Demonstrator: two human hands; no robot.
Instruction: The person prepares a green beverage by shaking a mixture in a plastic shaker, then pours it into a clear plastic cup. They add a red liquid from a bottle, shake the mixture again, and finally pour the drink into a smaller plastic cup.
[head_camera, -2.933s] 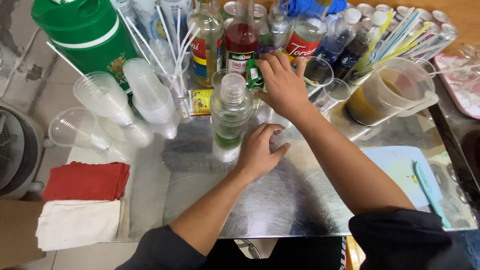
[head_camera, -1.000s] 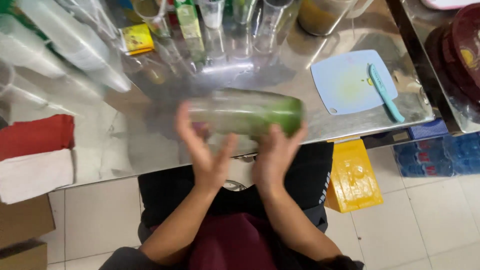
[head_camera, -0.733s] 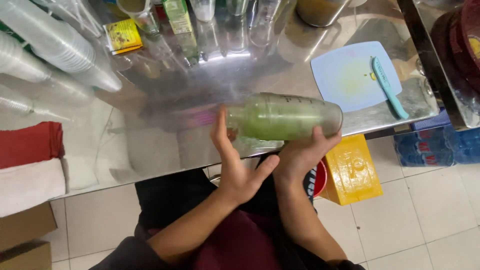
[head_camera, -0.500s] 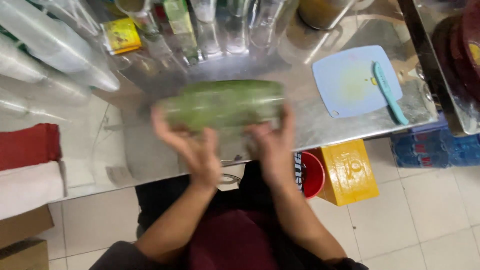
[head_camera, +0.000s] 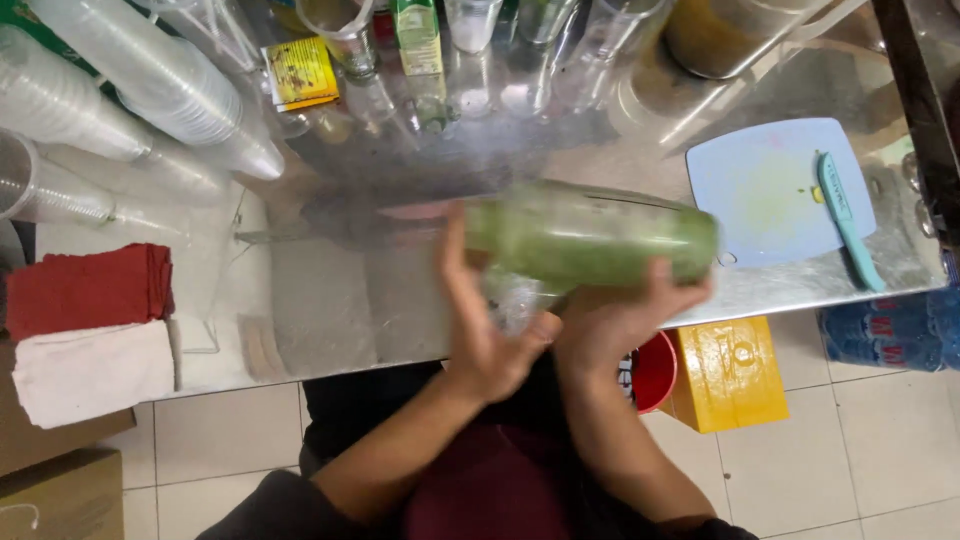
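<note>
A clear shaker (head_camera: 590, 235) full of pale green liquid lies on its side in the air, blurred by motion, over the front edge of the steel counter (head_camera: 330, 300). My left hand (head_camera: 478, 320) grips its left end, fingers up along the side. My right hand (head_camera: 625, 310) holds it from underneath near the right end.
Stacks of clear plastic cups (head_camera: 130, 80) lie at the back left. Glasses and bottles (head_camera: 420, 40) line the back edge. A blue cutting board (head_camera: 775, 190) with a teal knife (head_camera: 848, 220) sits at the right. Folded red cloth (head_camera: 90, 285) and white cloth (head_camera: 95, 370) lie at the left.
The shaker, held sideways in both hands, has swung left and now back to the right. Earlier my hands were at the bottles and a cup on the counter.
</note>
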